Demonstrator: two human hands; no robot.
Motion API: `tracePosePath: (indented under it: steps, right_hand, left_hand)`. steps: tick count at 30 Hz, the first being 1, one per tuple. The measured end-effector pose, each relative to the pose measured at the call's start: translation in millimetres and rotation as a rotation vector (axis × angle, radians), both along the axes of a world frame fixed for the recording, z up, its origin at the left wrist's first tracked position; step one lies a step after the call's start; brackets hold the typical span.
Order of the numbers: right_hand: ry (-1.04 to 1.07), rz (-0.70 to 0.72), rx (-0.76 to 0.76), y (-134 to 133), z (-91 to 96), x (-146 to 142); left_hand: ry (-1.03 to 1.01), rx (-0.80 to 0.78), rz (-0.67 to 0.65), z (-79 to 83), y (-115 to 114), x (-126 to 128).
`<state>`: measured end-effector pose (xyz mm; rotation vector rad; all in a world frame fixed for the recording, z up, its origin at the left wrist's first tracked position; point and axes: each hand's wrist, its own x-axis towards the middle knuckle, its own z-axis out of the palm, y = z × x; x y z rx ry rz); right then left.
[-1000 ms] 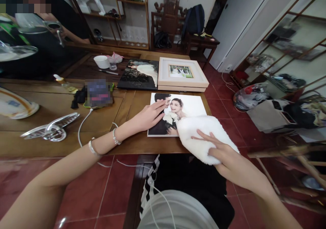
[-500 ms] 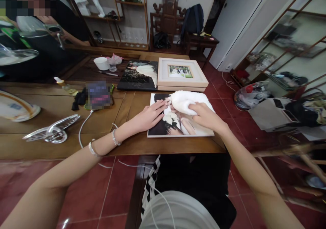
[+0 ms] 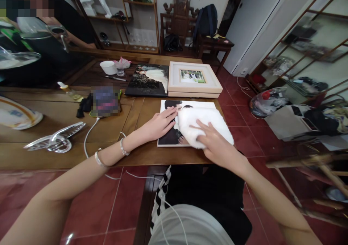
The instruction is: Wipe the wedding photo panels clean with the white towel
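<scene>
A wedding photo panel (image 3: 167, 138) lies flat near the front edge of the wooden table. My left hand (image 3: 162, 124) rests on its left part, fingers stretched out flat and holding nothing. A fluffy white cloth (image 3: 217, 123) covers the panel's middle and right side, hiding much of the picture. My right hand (image 3: 217, 145) presses on this cloth from above, gripping it with its fingers partly sunk in the pile. The cloth's lower edge reaches down to the panel's near edge.
Behind the panel lie a dark photo panel (image 3: 149, 80) and pale wooden frames (image 3: 195, 89), stacked. A silver winged ornament (image 3: 58, 138), a white cable (image 3: 86, 139) and a white bowl (image 3: 108, 68) are to the left. Another person's arm (image 3: 78, 40) shows at the far left.
My right hand has moved the white cloth toward me, from the panel's upper right down over its middle and lower right. The left hand has stayed in place.
</scene>
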<state>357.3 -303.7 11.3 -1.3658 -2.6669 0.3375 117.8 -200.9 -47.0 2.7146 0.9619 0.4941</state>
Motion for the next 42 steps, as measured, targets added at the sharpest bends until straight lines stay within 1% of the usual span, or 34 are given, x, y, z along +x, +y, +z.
tracePosePath:
  steps: [2,4,6,8,11,15,19,22,25,27,29,31,36,38,40,42]
  right_hand:
    - [-0.021,0.037,-0.039,-26.2,4.4,-1.6]
    - [-0.029,0.054,-0.060,-45.9,7.5,-2.9]
    - [-0.022,0.056,-0.064,-55.4,8.6,-3.5]
    - [-0.010,0.047,-0.073,-53.1,7.8,-3.5]
    - [0.018,0.015,-0.072,-29.6,4.5,-3.6]
    - [0.023,-0.053,0.001,20.6,-0.2,-6.5]
    - [-0.021,-0.098,0.048,65.1,1.1,-13.0]
    - [-0.041,-0.082,0.060,83.3,4.1,-18.1]
    - [-0.060,-0.085,0.067,85.2,3.6,-21.0]
    - [-0.075,-0.098,0.061,76.9,1.6,-20.7]
    - [-0.079,-0.101,0.046,61.1,-0.1,-19.0]
    - [-0.063,-0.084,0.032,38.7,-0.4,-16.5]
    - [-0.026,-0.004,-0.015,-28.6,1.6,-13.1]
    - [-0.021,0.029,-0.032,-49.7,2.5,-11.9]
    - [-0.017,0.033,-0.050,-61.2,3.1,-8.8]
    - [-0.016,-0.016,-0.061,-60.7,2.9,-2.7]
  left_hand:
    - [0.003,-0.006,0.001,-0.4,0.2,-0.1]
    - [0.006,-0.009,0.004,-0.7,0.5,-0.1]
    - [0.004,-0.009,0.005,-0.9,0.8,0.0]
    - [0.002,-0.011,0.005,-1.3,1.0,0.1]
    - [0.001,-0.009,-0.001,-2.1,1.5,0.1]
    - [-0.013,0.007,-0.003,-3.5,1.8,-0.2]
    - [0.003,0.012,0.008,-2.8,1.3,-0.1]
    - [0.001,0.017,0.005,-1.1,0.9,0.2]
    - [-0.006,0.014,-0.002,0.5,0.8,0.0]
    - [-0.001,0.003,-0.001,0.9,0.8,-0.5]
    - [0.004,-0.007,0.002,0.6,1.0,-1.0]
    - [0.002,-0.010,0.002,0.0,1.2,-1.3]
    - [0.001,-0.031,0.002,0.7,1.1,-1.4]
    - [0.004,-0.038,0.003,1.7,0.7,-1.3]
    - [0.009,-0.036,0.002,2.5,0.3,-1.1]
    - [0.013,-0.031,0.003,2.8,0.0,-1.0]
